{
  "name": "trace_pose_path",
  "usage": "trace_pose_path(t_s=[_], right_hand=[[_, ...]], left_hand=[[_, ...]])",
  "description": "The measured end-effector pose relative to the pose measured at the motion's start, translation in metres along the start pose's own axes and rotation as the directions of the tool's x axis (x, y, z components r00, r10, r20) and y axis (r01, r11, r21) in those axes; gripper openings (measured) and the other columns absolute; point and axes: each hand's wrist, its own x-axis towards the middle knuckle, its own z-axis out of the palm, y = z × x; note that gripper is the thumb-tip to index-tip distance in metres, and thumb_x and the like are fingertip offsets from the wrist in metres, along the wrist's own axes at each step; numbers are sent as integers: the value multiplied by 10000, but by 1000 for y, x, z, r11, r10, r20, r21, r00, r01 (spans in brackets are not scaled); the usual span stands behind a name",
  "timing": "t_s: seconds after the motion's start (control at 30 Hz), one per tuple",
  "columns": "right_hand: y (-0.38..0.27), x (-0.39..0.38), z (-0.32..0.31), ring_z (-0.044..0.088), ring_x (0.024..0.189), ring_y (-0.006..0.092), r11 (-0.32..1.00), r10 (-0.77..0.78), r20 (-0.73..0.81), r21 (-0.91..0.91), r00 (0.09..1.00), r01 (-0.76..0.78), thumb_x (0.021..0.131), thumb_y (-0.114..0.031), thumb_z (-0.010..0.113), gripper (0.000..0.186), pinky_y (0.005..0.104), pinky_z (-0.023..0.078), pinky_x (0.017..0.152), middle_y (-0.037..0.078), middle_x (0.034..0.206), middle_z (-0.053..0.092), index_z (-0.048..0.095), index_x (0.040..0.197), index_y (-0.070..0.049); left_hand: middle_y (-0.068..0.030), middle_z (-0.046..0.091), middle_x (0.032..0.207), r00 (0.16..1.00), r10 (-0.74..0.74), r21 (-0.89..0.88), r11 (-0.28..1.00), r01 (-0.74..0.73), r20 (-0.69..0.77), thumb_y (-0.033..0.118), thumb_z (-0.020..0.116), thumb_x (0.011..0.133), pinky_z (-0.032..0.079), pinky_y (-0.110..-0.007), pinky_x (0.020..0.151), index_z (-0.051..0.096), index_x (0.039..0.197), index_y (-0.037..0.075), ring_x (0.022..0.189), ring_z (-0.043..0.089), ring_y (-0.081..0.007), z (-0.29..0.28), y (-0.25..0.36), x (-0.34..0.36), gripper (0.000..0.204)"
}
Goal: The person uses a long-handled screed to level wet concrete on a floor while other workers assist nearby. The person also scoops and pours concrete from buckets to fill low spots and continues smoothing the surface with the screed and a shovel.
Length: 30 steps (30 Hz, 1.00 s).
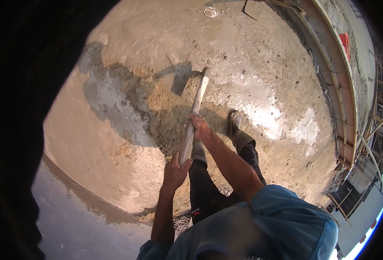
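Note:
Both my hands grip a long pale wooden bar (pixel 199 93), held slanting upward from near my legs toward the middle of the view. My left hand (pixel 175 173) is closed round its lower end, and my right hand (pixel 198 125) is closed round it farther up. Beneath the bar lies wet, lumpy concrete (pixel 157 125), with smoother patches to left and right and shadows across it. My boots (pixel 239 130) stand in the rough, wet material, one on each side of the bar's line.
A metal blade (pixel 253 9) and a small round object (pixel 211 12) lie at the top. Curved board formwork (pixel 345 108) edges the right, with a red object (pixel 344 45) and timber framing (pixel 373 143) beyond. A smooth grey surface (pixel 78 225) shows at lower left.

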Motion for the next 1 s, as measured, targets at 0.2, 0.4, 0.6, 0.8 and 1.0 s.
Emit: trace_pose_path(t_s=[0.2, 0.4, 0.6, 0.8, 1.0], right_hand=[[201, -63, 86, 629, 649, 225, 944, 319, 165, -145, 933, -297, 826, -89, 704, 205, 420, 545, 556, 52, 761, 563, 534, 938, -62], [111, -24, 30, 577, 503, 210, 989, 19, 16, -144, 1000, -16, 843, -131, 651, 129, 397, 496, 451, 69, 638, 572, 574, 777, -51], [-178, 60, -70, 552, 448, 211, 749, -456, -46, -559, 889, 356, 849, -183, 662, 203, 361, 454, 406, 87, 577, 567, 557, 758, -34], [-300, 95, -64, 554, 481, 211, 750, -302, -118, -642, 946, 160, 906, -208, 631, 181, 365, 494, 439, 75, 606, 558, 536, 869, -58], [-269, 140, -60, 608, 598, 258, 702, -183, -60, -707, 981, 88, 904, -180, 596, 276, 394, 503, 509, 151, 719, 608, 569, 1094, 19]], left_hand=[[-169, 698, 915, 981, -18, -88, 996, 1, -191, 177, 786, 770, 544, -345, 701, 529, 1253, 67, 793, 690, -208, -85, -183, -199, 558], [-220, 670, 886, 994, -110, 2, 994, 110, 15, 261, 777, 761, 541, -412, 665, 522, 1170, 4, 741, 683, -333, -33, -115, -115, 547], [-37, 508, 685, 887, 270, -865, 445, 230, 375, 119, 647, 808, 407, -271, 430, 476, 1053, 9, 496, 509, -115, 116, 61, 116, 319], [-41, 556, 688, 892, 335, -951, 173, 258, 303, 115, 639, 828, 457, -289, 418, 534, 901, 21, 503, 552, -128, 182, 164, 281, 159], [-33, 554, 671, 929, 258, -958, 179, 226, 267, 120, 637, 821, 459, -293, 411, 553, 854, 32, 498, 551, -122, 160, 128, 284, 126]])
